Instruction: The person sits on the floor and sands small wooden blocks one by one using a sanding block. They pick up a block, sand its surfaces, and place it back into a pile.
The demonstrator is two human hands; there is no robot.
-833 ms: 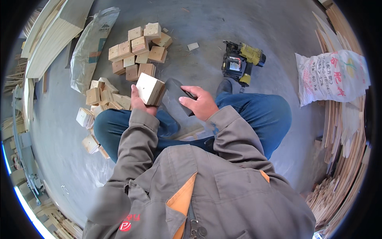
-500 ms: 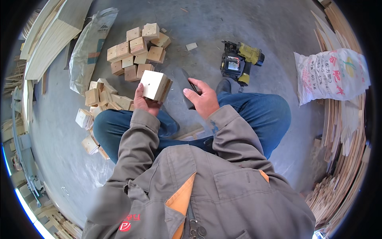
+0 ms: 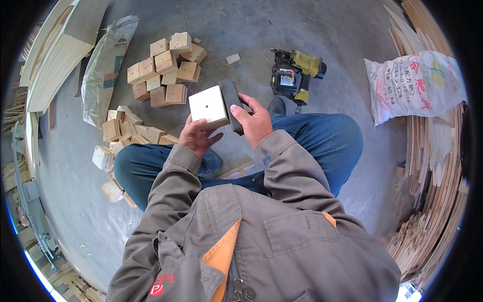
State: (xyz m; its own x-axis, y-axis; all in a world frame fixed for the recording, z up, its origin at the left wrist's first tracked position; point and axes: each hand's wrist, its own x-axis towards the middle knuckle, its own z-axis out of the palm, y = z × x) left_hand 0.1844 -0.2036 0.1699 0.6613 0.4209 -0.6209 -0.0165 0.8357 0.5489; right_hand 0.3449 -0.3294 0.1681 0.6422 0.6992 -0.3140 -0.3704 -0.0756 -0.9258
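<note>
A pale square wooden block of stacked layers, with a small dark hole in its top face, is held in my left hand. The fingers grip its near left corner and underside. My right hand is closed round a dark grey flat block, which looks like a sanding block, with the thumb on its near face. That dark block lies against the right side of the wooden block. Part of my right fingers is hidden behind it.
A heap of similar wooden blocks lies ahead, and a looser pile is by my left knee. A yellow and black nail gun rests past my right foot. A white printed sack lies on wood strips at right.
The wooden block has moved right and tilted, and the dark block, apart from it before, now touches its right side. My left fingers have shifted their grip.
</note>
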